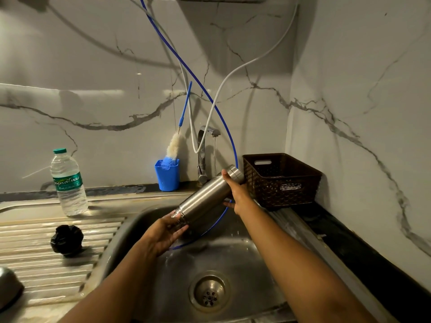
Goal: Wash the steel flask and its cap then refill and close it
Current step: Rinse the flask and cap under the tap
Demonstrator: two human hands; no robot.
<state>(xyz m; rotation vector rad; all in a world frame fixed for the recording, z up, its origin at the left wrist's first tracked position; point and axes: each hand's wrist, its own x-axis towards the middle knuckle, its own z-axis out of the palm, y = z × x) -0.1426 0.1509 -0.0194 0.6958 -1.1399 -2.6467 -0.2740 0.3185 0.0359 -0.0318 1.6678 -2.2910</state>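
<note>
**Steel flask held under running tap**

A steel sink (130, 229) is seen set against a marble-patterned wall, with a ribbed draining board (35, 259) at its left and a dark woven basket (279, 180) on the counter at its right. The steel flask (205, 194) is held tilted above the basin, its upper end near the basket. Its lower end is gripped by the left hand (168, 231), and its upper part is clasped by the right hand (235, 194). A thin stream is seen falling from the tap (205, 145) just behind the flask. A plastic water bottle (68, 183) is stood upright on the board, a blue cup (168, 174) holding a bottle brush (173, 145) is placed beside the tap, and a black scrubber (67, 240) is left on the ribs.
</note>
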